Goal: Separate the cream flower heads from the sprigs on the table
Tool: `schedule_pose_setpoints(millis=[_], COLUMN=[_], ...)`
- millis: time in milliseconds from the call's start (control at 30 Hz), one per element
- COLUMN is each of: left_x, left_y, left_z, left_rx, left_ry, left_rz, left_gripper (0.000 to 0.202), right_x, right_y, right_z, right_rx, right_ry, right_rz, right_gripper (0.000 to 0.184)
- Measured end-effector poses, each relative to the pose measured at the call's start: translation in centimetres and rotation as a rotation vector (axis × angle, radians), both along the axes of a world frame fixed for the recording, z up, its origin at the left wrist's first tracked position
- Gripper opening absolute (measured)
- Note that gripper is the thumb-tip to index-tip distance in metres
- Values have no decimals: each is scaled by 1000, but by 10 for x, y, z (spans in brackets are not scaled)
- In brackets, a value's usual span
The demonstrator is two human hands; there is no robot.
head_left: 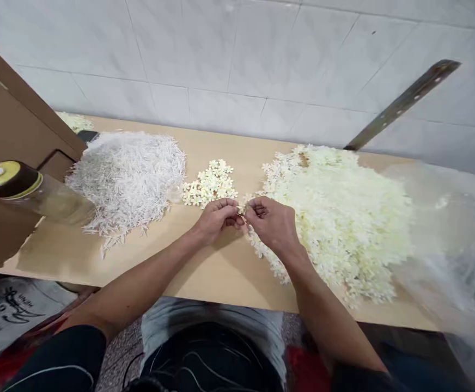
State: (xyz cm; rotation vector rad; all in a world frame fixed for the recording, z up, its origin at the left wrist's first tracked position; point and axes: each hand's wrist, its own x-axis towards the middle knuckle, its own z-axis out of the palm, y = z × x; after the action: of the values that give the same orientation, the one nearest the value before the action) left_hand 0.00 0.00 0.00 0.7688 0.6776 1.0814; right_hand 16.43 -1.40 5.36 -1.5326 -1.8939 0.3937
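Observation:
My left hand (pixel 218 219) and my right hand (pixel 273 224) meet over the wooden table (pixel 205 272), fingers pinched together on one small cream artificial flower (pixel 242 209). A big heap of the same cream flowers (pixel 343 218) lies to the right, touching my right hand. A small group of finished-looking flowers (pixel 209 188) lies just beyond my hands. A pile of thin white plastic stems (pixel 127 177) sits to the left.
A brown cardboard box (pixel 4 141) stands at the left with a clear bottle with a yellow-and-brown cap (pixel 20 188) lying before it. A clear plastic bag (pixel 454 239) lies at the right. A metal bracket (pixel 405 100) leans on the white tiled wall.

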Motion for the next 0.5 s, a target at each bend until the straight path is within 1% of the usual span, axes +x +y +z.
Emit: schedule_pose_setpoints(millis=[133, 300, 400, 500], left_x=[-1, -3, -5, -6], left_y=[3, 3, 2, 3], left_z=[-3, 0, 2, 2], left_rx=[-24, 16, 25, 5], left_ry=[-14, 13, 46, 75], left_rz=[27, -5, -30, -32], left_gripper=[23, 28, 36, 38], right_x=[4, 4, 3, 5], right_y=[4, 8, 8, 8], right_z=[-4, -13, -11, -4], right_rx=[-49, -168, -241, -262], right_ry=[120, 311, 401, 457], right_rz=[-9, 88, 113, 85], right_gripper=[13, 16, 17, 20])
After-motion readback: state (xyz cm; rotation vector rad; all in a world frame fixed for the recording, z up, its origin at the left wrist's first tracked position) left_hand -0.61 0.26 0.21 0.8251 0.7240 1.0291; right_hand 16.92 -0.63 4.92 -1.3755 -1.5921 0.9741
